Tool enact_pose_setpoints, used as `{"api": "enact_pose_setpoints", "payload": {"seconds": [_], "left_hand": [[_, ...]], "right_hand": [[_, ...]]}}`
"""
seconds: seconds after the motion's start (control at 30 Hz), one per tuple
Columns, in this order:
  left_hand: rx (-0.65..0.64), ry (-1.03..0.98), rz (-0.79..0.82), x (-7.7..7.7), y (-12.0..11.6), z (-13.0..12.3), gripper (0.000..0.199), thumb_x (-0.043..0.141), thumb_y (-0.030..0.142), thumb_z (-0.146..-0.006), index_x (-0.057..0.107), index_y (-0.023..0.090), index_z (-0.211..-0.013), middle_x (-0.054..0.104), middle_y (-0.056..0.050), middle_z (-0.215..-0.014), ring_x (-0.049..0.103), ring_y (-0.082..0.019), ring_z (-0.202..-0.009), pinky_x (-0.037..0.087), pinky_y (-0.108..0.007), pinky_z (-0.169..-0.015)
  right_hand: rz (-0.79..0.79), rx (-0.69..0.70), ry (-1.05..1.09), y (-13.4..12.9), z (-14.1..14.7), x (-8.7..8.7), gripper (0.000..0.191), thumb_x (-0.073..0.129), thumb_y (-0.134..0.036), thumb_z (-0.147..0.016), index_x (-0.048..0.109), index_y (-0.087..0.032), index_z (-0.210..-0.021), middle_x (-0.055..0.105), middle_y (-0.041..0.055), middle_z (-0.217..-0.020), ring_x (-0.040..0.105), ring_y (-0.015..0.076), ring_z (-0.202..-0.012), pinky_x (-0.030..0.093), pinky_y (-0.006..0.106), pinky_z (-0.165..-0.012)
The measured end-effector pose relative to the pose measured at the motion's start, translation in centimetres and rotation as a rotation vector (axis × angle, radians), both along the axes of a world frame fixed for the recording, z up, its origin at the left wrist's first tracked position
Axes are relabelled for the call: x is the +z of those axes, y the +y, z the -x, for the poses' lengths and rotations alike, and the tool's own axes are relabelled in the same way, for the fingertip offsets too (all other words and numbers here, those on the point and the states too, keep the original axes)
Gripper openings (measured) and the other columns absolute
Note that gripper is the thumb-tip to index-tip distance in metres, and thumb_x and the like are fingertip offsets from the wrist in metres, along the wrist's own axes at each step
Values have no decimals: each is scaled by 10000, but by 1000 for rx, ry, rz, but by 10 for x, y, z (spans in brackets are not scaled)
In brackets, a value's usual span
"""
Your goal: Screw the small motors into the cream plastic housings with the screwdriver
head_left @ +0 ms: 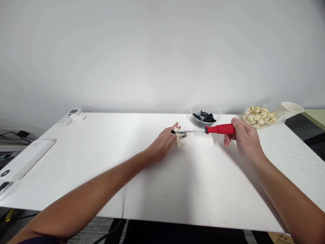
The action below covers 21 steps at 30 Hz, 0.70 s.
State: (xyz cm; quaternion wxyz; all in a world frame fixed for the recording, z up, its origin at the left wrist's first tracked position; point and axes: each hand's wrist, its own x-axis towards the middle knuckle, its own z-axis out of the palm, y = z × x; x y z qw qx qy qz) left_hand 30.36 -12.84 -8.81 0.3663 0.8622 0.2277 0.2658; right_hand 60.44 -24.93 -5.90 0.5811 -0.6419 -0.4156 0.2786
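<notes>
Above the middle of the white table, my left hand (pixel 164 141) grips a small cream-coloured part (pixel 179 139) with a little metallic piece on it. A black piece (pixel 173 131) sits at its upper left, by my fingers. My right hand (pixel 242 136) is closed round the end of the red handle of a screwdriver (pixel 220 129). Its metal shaft points left, and the tip meets the part near the black piece. My fingers hide some of the part.
Behind the hands stands a clear bowl of small black pieces (pixel 205 117). Cream-coloured pieces (pixel 259 116) fill a clear container at right, beside a tilted white cup (pixel 291 107). White devices lie on the left of the table (pixel 101 145).
</notes>
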Motion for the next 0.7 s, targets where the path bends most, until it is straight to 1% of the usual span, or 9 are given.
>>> {"api": "enact_pose_setpoints", "payload": {"seconds": [0.1,0.17,0.2,0.3,0.4,0.5,0.57,0.63,0.7], "left_hand": [[-53,-4,-4,1,2,0,505,264,481,-1150,705,239,-1186,586,-113,-1570,326,-329,-1625,390,-620,-1265],[-32,-22,25,3,2,0,504,290,508,-1141,703,222,-1164,665,-140,-1446,388,-336,-1588,425,-576,-1238],[-3,-30,57,5,1,0,494,317,529,-1133,693,216,-1194,685,-152,-1395,445,-336,-1545,454,-545,-1209],[70,-66,239,6,-1,0,552,329,614,-1109,611,209,-1356,702,-161,-1300,640,-300,-1268,541,-448,-1039],[115,-123,458,4,1,-1,659,271,713,-1079,604,208,-1339,721,-122,-1173,680,-234,-1000,545,-364,-895],[200,-147,672,0,6,-1,804,232,825,-1017,682,187,-1210,732,-101,-1039,682,-229,-925,536,-326,-813],[236,-156,792,1,9,0,861,230,866,-987,720,182,-1169,741,-104,-1004,694,-243,-922,537,-320,-767],[218,-189,878,6,12,1,843,277,864,-984,736,180,-1158,749,-119,-1064,706,-255,-957,551,-328,-770],[141,-242,962,14,13,3,790,331,832,-998,723,165,-1157,735,-139,-1127,711,-255,-952,578,-362,-809]], "right_hand": [[-25,2,-19,-1,5,1,439,591,-615,-1027,585,-263,-765,585,-18,-523,579,181,-481,525,352,-544],[-17,10,-28,-1,7,0,448,581,-627,-1028,589,-263,-767,596,-11,-523,584,186,-480,524,359,-547],[-5,14,-28,-1,7,-1,458,572,-634,-1030,593,-260,-765,600,-7,-521,586,186,-480,523,359,-552],[49,35,13,0,9,-3,488,540,-650,-1037,612,-243,-777,618,7,-527,595,184,-482,512,351,-556],[80,157,105,1,14,-4,450,547,-635,-1037,616,-234,-845,657,12,-583,626,186,-511,513,342,-578],[81,286,160,1,21,-3,329,646,-568,-1004,618,-243,-961,685,-4,-650,655,189,-552,528,338,-610],[77,305,162,0,27,0,288,687,-528,-987,626,-252,-1046,696,-9,-689,657,189,-577,528,334,-619],[78,314,155,-2,32,4,284,696,-511,-986,624,-263,-1105,698,-10,-716,651,189,-602,527,334,-635],[82,317,145,-4,36,7,290,698,-507,-986,622,-273,-1140,686,-15,-713,631,186,-612,523,336,-650]]}}
